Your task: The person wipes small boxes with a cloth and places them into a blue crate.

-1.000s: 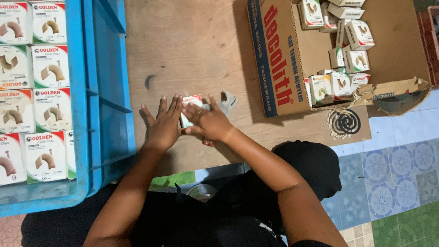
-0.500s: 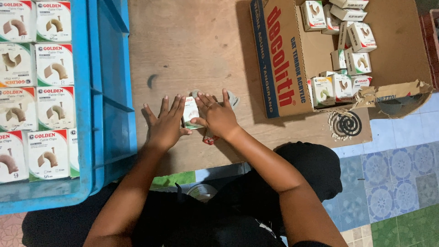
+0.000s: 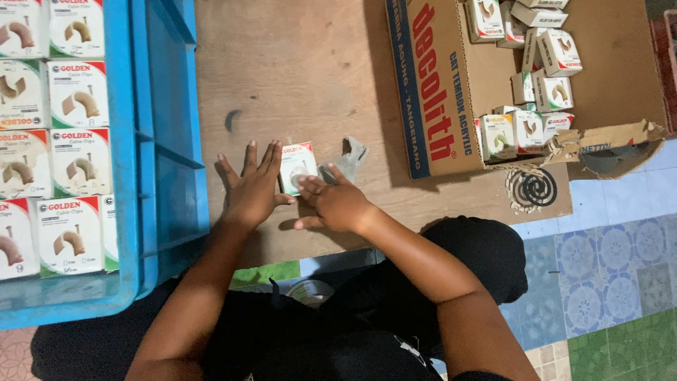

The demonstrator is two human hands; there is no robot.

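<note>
Your left hand lies flat and open on the surface, fingertips against the small box; your right hand presses the box from the other side, fingers on it, not closed around it. Blue crate at left holds rows of the same boxes. Carton at right holds a loose pile of them.

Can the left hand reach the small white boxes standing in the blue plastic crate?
Probably yes. The left hand lies flat on the wooden board near the blue plastic crate; only the crate's wall stands between it and the small white boxes.
</note>
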